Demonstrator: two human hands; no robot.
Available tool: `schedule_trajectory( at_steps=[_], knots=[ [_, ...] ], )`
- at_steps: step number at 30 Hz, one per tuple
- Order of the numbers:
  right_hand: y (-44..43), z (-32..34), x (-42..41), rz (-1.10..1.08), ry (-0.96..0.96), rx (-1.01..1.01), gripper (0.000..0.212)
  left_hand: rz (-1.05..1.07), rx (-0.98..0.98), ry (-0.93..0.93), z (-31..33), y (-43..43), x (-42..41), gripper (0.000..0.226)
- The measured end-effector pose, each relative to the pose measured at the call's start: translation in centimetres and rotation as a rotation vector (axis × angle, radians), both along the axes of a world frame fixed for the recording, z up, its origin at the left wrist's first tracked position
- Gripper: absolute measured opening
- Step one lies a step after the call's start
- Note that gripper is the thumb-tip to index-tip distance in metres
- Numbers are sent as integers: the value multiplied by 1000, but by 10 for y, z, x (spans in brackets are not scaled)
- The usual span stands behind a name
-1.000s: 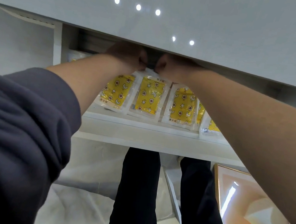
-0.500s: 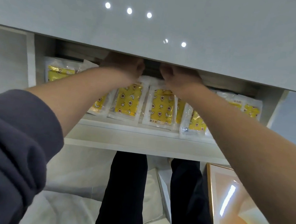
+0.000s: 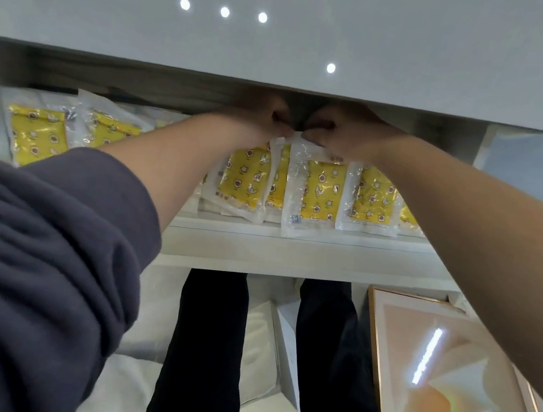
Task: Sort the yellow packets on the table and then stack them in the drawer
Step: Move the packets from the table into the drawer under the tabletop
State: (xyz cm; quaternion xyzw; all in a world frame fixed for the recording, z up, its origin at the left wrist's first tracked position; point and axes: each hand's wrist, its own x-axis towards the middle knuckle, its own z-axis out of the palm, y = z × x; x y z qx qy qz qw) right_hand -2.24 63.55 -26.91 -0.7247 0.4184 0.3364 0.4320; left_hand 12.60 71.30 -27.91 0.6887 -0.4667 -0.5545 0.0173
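Note:
Several yellow packets in clear wrap lie in the open white drawer (image 3: 291, 253) under the table top (image 3: 285, 35). Both arms reach into the drawer's back. My left hand (image 3: 257, 116) pinches the top edge of a yellow packet (image 3: 244, 178) that leans against its neighbours. My right hand (image 3: 342, 130) pinches the top edge of another yellow packet (image 3: 317, 191) right beside it. Two more packets (image 3: 36, 133) lie at the drawer's left, and one packet (image 3: 373, 198) sits right of the held ones. The fingertips are partly hidden under the table's edge.
The table top overhangs the drawer's back half. Below the drawer are the person's dark trouser legs (image 3: 206, 352), white packages on the floor (image 3: 262, 343) and a framed picture (image 3: 447, 384) leaning at the right.
The view has shifted so more of the drawer's left shows. Both hands have stayed at the drawer's back, now pinching the tops of two middle packets, which stand more upright.

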Motion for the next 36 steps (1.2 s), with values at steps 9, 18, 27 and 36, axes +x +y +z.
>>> schedule_trajectory(
  at_steps=[9,18,27,36],
  knots=[
    [0,-7,0,-2,-65,-5,16,-110,-24,-26,-5,-3,4,15],
    [4,-8,-5,-2,-123,-32,12,-205,-8,-28,-6,-5,4,12],
    [-23,15,-50,9,62,-99,43,-120,77,-82,4,-19,-12,38],
    [-48,7,-98,-5,59,-21,34,-172,12,-18,-6,-46,-77,33]
  ],
)
